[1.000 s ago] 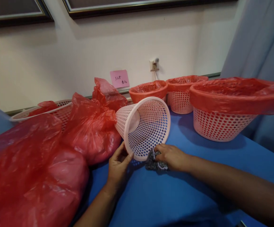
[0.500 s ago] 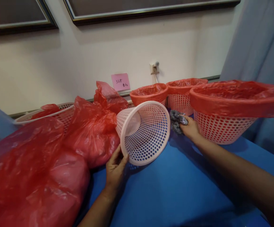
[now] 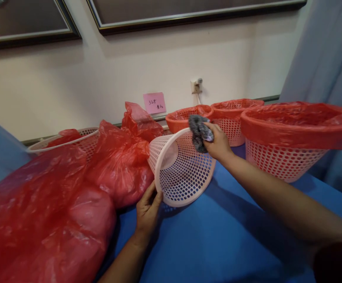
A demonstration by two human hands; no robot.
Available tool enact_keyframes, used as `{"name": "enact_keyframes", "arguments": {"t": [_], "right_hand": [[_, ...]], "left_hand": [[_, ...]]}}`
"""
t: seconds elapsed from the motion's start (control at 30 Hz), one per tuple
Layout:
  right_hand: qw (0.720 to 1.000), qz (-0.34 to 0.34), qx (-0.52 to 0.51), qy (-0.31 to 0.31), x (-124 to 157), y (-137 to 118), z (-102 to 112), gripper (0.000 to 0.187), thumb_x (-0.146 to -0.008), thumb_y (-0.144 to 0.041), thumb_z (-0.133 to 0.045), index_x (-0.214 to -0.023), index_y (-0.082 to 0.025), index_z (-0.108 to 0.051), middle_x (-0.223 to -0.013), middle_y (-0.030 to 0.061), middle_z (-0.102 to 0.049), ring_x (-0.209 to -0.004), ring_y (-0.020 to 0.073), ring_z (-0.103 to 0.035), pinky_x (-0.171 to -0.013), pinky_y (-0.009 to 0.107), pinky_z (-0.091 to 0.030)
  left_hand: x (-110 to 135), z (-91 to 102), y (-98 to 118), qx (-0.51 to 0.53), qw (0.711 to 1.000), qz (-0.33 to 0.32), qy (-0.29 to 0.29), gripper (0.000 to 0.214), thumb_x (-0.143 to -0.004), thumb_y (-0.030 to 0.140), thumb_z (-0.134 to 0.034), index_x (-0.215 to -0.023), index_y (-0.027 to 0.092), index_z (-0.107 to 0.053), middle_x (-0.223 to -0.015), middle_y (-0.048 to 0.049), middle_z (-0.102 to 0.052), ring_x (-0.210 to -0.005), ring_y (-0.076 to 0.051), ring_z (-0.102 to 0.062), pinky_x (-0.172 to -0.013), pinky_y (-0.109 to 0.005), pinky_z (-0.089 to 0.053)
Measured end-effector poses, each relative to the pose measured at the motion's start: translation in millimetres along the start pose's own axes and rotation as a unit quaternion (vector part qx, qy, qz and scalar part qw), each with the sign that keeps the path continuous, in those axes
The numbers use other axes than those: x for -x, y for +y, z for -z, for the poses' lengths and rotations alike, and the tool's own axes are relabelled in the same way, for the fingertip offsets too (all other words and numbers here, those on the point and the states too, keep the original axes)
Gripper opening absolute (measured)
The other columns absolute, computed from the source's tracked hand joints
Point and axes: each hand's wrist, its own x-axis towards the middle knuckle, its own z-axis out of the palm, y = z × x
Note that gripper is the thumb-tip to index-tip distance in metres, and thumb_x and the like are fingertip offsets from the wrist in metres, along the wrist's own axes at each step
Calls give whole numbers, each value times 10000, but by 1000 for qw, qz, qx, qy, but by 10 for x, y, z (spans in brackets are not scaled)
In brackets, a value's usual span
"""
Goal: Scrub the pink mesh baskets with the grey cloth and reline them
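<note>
Basket [image 3: 185, 179] tipped over, mouth facing you
Your left hand [image 3: 148, 210] pinches its rim [image 3: 157, 173], your right hand [image 3: 218, 143] grips a gray cloth [image 3: 198, 135] up top

Dim, diffuse light leaves glints on the red bags [image 3: 91, 220] and soft-edged shadows across the blue surface [image 3: 200, 239], while the grey cloth [image 3: 198, 133] looks slightly blurred and wide-angle distortion stretches the margins.

Open across the blue table [image 3: 194, 236] between left forearm [image 3: 129, 255] and right forearm [image 3: 262, 190], and into the tipped basket [image 3: 185, 181] below the grey cloth [image 3: 199, 135]. Blocked leftward by bulging red bags [image 3: 79, 220], rightward by the large lined basket [image 3: 285, 157], and behind by two smaller lined baskets [image 3: 236, 127].
</note>
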Motion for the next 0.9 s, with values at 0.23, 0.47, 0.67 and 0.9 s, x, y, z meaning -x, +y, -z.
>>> {"name": "enact_keyframes", "arguments": {"t": [0.23,0.47,0.67,0.9], "right_hand": [[951,-232,106,-174,1226,477,173,382,-737,-165,-624,-1116,-208,-625,-1065,98,-690,-952,264,-651,-872,405,-498],[919,-190,-60,-341,1643,-175,35,330,-635,-128,-708,-940,-252,-693,-938,28,-706,-875,223,-636,-805,329,-475],[923,-140,-236,-269,1515,-996,-260,381,-723,-184,-669,-1090,-269,-617,-1030,7,-698,-936,200,-648,-861,320,-507],[984,-15,-180,-3,411,-1033,-386,376,-741,-196,-626,-1111,-255,-596,-1128,57,-671,-1097,237,-627,-1010,366,-486]], "left_hand": [[0,-28,-43,18,1000,3,4,477,-836,466,-777,-1260,254,-728,-1297,-62,-728,-1233,-276,-655,-1133,-426,-471],[13,-92,-34,20,1000,-2,12,522,-800,445,-810,-1266,229,-721,-1289,-74,-732,-1216,-285,-665,-1098,-426,-503],[30,-33,-88,2,1000,22,5,537,-821,520,-768,-1258,210,-727,-1273,-73,-739,-1213,-317,-667,-1087,-437,-519],[61,-25,-33,-38,999,-5,-12,539,-846,503,-749,-1296,209,-710,-1303,-83,-724,-1249,-333,-648,-1122,-470,-491]]}}
